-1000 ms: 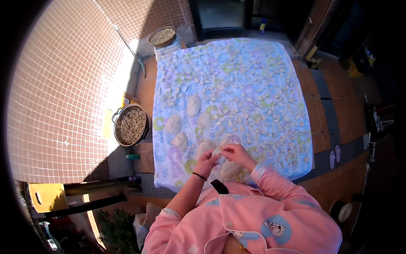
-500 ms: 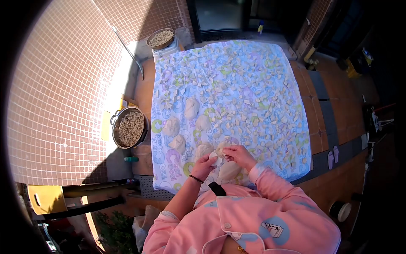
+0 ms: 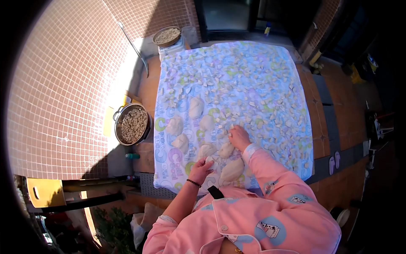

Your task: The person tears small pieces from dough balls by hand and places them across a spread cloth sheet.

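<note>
A patterned cloth (image 3: 167, 169) lies in front of me, strewn with many small pale pieces. Larger pale, dough-like lumps rest on its near left part, among them a long lump (image 3: 232, 170) close to my body and a rounder lump (image 3: 226, 150) beside it. My left hand (image 3: 199, 171) is closed at the near edge, pinching a whitish chunk (image 3: 209, 160) of the same look. Farther out, my right hand (image 3: 240, 138) reaches down to the cloth, fingertips pressed together at a small pale piece (image 3: 231, 126); its exact shape is partly hidden.
A two-handled pot (image 3: 132, 125) of pale chunks stands left of the cloth. At the back left, a round pan (image 3: 167, 36) with similar pieces sits on a white stand. Slippers (image 3: 334, 163) lie on the tiles at right. A tiled wall (image 3: 63, 97) rises at left.
My right hand has moved away from my left, forward and slightly right, down to the cloth. My left hand has shifted slightly toward me, still holding its chunk. The view has moved slightly.
</note>
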Action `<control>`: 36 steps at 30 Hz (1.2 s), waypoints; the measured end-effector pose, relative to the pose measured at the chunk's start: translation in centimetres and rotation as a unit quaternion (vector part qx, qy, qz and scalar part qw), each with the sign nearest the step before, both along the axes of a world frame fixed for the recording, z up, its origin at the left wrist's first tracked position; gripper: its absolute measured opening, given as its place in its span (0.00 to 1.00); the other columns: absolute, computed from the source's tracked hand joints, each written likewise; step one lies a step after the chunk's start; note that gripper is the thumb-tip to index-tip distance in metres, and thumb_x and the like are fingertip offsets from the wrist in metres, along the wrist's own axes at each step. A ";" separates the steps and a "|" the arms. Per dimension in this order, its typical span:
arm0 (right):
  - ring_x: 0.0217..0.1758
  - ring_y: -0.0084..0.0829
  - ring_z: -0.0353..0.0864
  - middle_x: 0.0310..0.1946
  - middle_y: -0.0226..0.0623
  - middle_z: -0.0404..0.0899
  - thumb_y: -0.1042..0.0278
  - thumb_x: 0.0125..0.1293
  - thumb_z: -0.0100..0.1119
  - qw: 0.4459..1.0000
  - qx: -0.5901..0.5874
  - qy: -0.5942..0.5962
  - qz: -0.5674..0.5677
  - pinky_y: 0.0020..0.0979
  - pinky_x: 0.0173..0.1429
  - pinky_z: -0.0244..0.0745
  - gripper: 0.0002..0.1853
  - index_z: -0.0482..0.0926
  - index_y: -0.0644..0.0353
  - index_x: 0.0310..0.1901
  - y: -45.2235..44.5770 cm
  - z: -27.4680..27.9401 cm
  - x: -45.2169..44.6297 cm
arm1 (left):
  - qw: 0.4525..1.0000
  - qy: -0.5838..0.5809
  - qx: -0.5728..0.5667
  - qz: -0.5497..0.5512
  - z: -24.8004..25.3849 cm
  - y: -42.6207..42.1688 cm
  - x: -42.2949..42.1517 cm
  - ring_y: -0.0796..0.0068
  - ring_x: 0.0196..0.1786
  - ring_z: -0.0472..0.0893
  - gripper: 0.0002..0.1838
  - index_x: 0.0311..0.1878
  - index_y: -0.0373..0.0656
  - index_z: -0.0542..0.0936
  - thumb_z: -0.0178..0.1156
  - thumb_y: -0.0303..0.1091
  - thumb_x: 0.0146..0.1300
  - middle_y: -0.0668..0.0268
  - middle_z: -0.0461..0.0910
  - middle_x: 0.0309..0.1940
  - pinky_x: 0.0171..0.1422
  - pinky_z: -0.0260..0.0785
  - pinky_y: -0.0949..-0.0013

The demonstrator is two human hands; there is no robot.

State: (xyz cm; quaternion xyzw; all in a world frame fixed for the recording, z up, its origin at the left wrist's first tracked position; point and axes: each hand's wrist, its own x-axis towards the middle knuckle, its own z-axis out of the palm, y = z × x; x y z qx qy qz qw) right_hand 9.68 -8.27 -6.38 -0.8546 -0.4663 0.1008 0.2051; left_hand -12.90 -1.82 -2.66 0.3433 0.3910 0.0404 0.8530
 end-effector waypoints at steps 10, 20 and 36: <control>0.37 0.40 0.78 0.32 0.41 0.76 0.71 0.52 0.52 0.992 -0.113 -0.063 0.013 0.39 0.39 0.72 0.06 0.80 0.57 0.28 2.8 0.4 0.9 | 1.000 0.014 0.014 0.003 0.2 -0.1 -0.3 0.81 0.39 0.76 0.13 0.48 0.43 0.73 0.56 0.31 0.59 0.72 0.76 0.38 0.36 0.68 0.77; 0.38 0.38 0.78 0.32 0.40 0.77 0.71 0.50 0.54 0.978 -0.147 -0.111 0.100 0.40 0.40 0.71 0.06 0.81 0.56 0.29 3.1 -0.2 1.8 | 1.000 0.001 -0.002 0.019 -0.5 -0.1 -0.7 0.80 0.39 0.76 0.12 0.47 0.43 0.73 0.56 0.30 0.59 0.72 0.76 0.38 0.37 0.69 0.76; 0.25 0.15 0.70 0.23 0.27 0.75 0.62 0.57 0.60 0.844 0.047 0.535 0.001 0.19 0.27 0.65 0.12 0.78 0.64 0.36 -4.6 6.1 -7.1 | 0.998 -0.056 -0.015 0.017 -1.0 -0.7 1.2 0.77 0.42 0.75 0.12 0.48 0.42 0.71 0.55 0.27 0.60 0.68 0.75 0.40 0.45 0.70 0.70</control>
